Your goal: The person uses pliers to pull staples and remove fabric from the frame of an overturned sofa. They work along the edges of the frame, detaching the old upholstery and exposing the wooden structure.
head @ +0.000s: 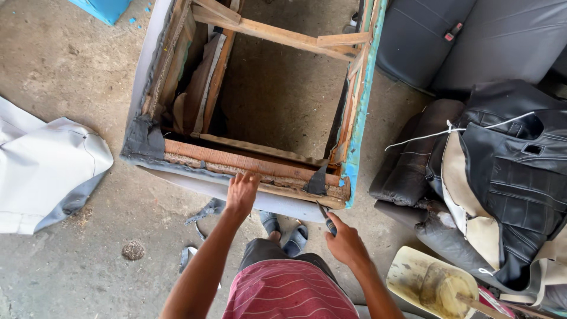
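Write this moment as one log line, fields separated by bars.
left hand: resting on wooden frame front rail | right hand: holding screwdriver, tip toward rail | frame: upturned on concrete floor, cover partly stripped

Even, diffuse daylight illuminating the scene, soft shadows lying inside the wooden frame (260,94), no glare showing, focus holding sharp throughout, wide-angle distortion bending lines slightly at the edges, concrete floor (65,71) appearing evenly lit.

Wooden sofa frame (260,159): far end cut off by top edge. Tool (326,220) beside the frame's near rail: handle buried in right hand (345,242), tip type too small to tell. Blue object (103,8) beyond the frame's left side: mostly out of view.
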